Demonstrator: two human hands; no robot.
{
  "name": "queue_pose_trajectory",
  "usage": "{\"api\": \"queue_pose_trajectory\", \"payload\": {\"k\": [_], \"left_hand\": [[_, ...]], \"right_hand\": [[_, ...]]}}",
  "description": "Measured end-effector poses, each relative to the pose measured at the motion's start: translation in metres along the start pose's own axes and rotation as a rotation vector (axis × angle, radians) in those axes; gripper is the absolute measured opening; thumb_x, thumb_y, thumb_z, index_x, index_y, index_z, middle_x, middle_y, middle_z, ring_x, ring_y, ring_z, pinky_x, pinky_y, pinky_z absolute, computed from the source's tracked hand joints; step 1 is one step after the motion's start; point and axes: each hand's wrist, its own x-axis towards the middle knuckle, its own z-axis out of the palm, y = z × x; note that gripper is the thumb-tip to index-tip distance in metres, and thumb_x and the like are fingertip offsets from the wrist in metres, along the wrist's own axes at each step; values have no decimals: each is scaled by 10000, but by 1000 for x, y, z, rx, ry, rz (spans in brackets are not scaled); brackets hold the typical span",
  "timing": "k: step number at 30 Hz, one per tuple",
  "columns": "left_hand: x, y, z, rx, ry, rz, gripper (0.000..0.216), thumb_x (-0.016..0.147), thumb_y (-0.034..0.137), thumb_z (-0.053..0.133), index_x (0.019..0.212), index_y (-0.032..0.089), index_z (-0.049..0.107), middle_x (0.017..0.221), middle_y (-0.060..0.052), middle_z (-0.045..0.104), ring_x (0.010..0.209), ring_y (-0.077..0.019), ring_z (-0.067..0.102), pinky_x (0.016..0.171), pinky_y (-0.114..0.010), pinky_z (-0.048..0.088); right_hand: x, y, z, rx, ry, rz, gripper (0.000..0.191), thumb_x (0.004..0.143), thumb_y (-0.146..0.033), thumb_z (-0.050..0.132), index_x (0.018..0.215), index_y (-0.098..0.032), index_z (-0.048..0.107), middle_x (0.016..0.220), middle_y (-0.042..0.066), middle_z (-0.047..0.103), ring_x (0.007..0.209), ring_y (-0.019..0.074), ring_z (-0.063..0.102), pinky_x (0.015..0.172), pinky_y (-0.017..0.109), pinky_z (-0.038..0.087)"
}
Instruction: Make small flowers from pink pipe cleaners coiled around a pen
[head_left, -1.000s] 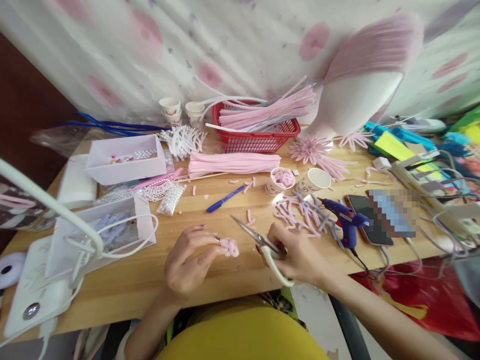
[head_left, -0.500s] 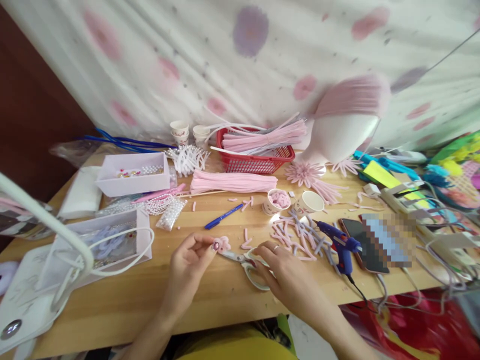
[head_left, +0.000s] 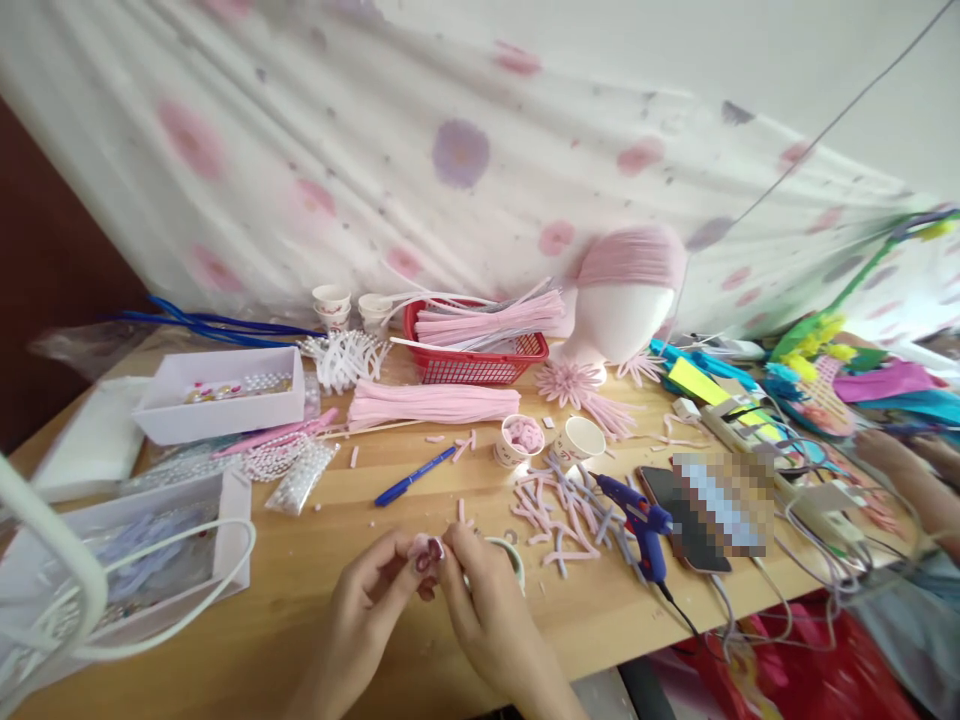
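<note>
A small curled pink pipe-cleaner flower (head_left: 417, 545) is pinched between the thumb and fingers of my left hand (head_left: 375, 590). My right hand (head_left: 487, 600) is closed beside it, its fingertips meeting the same piece; the exact grip is partly hidden. Behind my right hand lie the scissors (head_left: 516, 562), with only a pale handle loop showing. Cut pink and grey pipe-cleaner pieces (head_left: 559, 520) are scattered beyond on the right. Nearby stand a paper cup (head_left: 517, 450) of pink curled pieces and another paper cup (head_left: 580, 442). A blue pen (head_left: 414, 477) rests in front of the hands.
At right are a blue glue gun (head_left: 637, 517), a phone (head_left: 684, 530) and cabled power strips (head_left: 817, 520). White boxes (head_left: 225, 420) stand left. Farther back are a red basket (head_left: 480, 368), pink pipe cleaners (head_left: 435, 403) and a head form (head_left: 622, 315). Another person's arm (head_left: 900, 480) reaches in at right.
My right hand has left the scissors and moved left to the pink flower in my left hand. The view has shifted, and another person's arm now shows at the right.
</note>
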Motion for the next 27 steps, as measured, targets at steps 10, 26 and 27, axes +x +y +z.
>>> {"api": "queue_pose_trajectory", "payload": {"k": [10, 26, 27], "left_hand": [[6, 8, 5, 20, 2, -40, 290, 827, 486, 645, 807, 196, 652, 751, -14, 629, 749, -179, 617, 695, -223, 515], [5, -3, -12, 487, -28, 148, 188, 911, 371, 505, 921, 240, 639, 879, -47, 721, 834, -205, 701, 618, -215, 546], [5, -4, -12, 489, -31, 130, 196, 916, 373, 501, 920, 236, 641, 895, -51, 728, 845, -203, 704, 634, -218, 552]], "right_hand": [[0, 8, -6, 107, -46, 40, 377, 1006, -415, 319, 700, -205, 391, 617, -29, 454, 567, 117, 446, 557, 239, 305], [7, 8, 0, 63, -71, 28, 308, 987, -357, 336, 715, -215, 358, 654, -24, 461, 598, 128, 441, 574, 238, 302], [7, 10, 1, 68, -78, 24, 312, 989, -360, 339, 715, -215, 362, 657, -26, 462, 601, 126, 439, 576, 234, 309]]}}
